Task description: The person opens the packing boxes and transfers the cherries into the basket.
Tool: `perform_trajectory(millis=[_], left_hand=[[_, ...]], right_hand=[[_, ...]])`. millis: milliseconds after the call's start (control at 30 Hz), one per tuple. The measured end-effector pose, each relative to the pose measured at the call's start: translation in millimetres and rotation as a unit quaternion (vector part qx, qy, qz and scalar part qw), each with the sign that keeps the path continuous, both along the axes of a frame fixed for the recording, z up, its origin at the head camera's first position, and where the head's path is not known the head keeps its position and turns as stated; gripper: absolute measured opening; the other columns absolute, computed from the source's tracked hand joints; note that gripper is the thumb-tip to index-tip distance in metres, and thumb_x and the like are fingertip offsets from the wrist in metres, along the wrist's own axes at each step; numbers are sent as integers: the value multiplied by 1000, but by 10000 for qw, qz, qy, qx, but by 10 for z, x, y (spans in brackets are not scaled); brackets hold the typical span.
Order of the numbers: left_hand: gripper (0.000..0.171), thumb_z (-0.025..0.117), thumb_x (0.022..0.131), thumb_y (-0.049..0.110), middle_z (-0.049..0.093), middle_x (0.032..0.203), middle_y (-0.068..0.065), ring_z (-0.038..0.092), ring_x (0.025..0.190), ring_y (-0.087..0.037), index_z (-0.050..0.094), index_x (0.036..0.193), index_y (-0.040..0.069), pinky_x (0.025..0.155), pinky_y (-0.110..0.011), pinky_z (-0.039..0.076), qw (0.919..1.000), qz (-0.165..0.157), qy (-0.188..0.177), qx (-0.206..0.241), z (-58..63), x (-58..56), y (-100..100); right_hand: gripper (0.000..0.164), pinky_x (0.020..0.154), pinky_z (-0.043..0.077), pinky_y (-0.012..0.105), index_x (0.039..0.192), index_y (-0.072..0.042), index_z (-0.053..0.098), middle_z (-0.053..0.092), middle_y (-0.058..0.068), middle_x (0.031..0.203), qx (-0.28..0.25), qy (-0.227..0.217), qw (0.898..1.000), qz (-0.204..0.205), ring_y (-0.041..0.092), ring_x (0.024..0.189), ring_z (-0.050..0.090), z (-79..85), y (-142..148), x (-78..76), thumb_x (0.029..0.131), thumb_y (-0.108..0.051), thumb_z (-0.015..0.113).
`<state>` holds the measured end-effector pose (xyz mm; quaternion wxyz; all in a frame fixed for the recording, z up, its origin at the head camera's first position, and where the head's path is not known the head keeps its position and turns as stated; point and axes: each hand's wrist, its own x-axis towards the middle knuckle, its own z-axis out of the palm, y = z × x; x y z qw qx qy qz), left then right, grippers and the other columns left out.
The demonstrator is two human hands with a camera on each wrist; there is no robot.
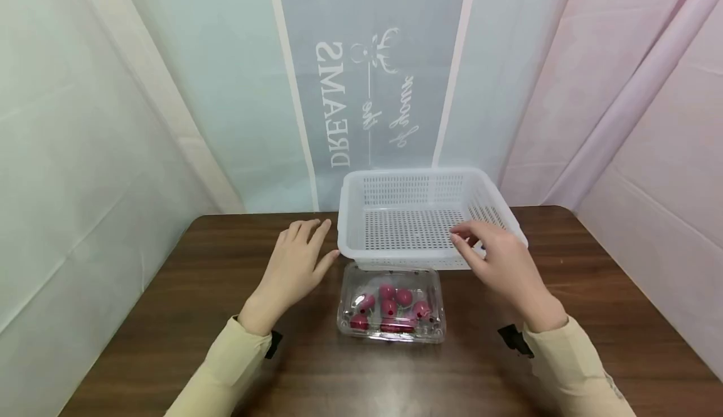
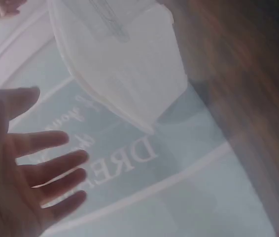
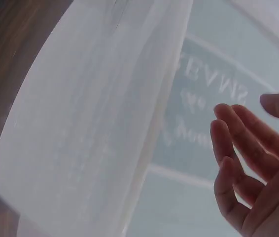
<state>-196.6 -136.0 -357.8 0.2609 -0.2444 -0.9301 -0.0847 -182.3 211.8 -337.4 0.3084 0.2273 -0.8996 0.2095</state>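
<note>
Head view: the left hand (image 1: 294, 263) hangs with loose, spread fingers beside the near left corner of the white basket (image 1: 407, 255); it grasps nothing.
Right hand: it is over the basket's near right corner, fingers softly bent, also holding nothing; the right wrist view shows a gap between this hand and the basket wall.
Clear box: the clear plastic box (image 1: 361, 279) lies on the wooden table (image 1: 316, 373), just in front of the basket; whether they touch, one cannot tell.
Red pieces: the small round red pieces (image 1: 388, 307) are inside the box, under what seems a closed lid.
Risk at the lid: a sudden pull could probably make the pieces jump out and roll, because they are round and loose.
Risk at the basket: it looks light, so a careless push of the thumb or wrist could slide it into the box.
In the way: the basket's front wall stands directly behind the box and leaves little room for fingers there.
Around: a printed curtain (image 1: 367, 2) hangs behind; black straps (image 1: 515, 340) sit at the pale sleeves (image 1: 226, 360), and could perhaps catch on the rim.
</note>
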Motion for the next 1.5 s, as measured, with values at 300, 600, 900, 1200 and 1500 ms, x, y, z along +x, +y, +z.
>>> perform_trajectory(millis=[300,600,900,1200,1500], left_hand=[[12,68,81,13,61,87,-4,55,84,-23,66,91,9,72,-36,42,9788,-1280,1586,-181,36,208,48],[9,59,83,10,58,80,4,53,79,-17,64,78,15,76,-32,41,9402,-2918,1594,-739,-17,355,48],[9,72,79,20,54,76,9,48,74,-13,63,76,19,73,-29,39,9266,-3420,1192,-1016,-159,385,7],[15,73,78,19,51,73,8,48,75,-12,60,70,19,75,-29,39,9213,-3525,1182,-1144,-207,387,-20],[18,79,74,30,52,75,9,49,79,-12,63,72,22,79,-30,39,9225,-3537,1035,-1146,-277,364,-34]], right_hand=[[5,54,48,22,84,-19,67,60,-15,67,-758,-534,9948,417,-2,57,51,-83,-406,266,88,-16,66],[9,48,46,19,82,-24,67,60,-13,63,-1194,-1763,9700,1176,-3,50,51,-180,-806,548,91,-23,64],[18,51,53,28,89,-14,70,69,-4,72,-1633,-4115,8570,2637,6,57,64,-346,-1073,733,96,-19,55],[23,61,55,28,108,-4,67,72,6,87,-1319,-5767,7429,3132,11,70,67,-477,-1203,708,96,-15,51],[32,64,53,25,123,-2,53,71,8,96,-1106,-6209,6995,3360,13,80,68,-604,-1290,603,98,-22,47]])
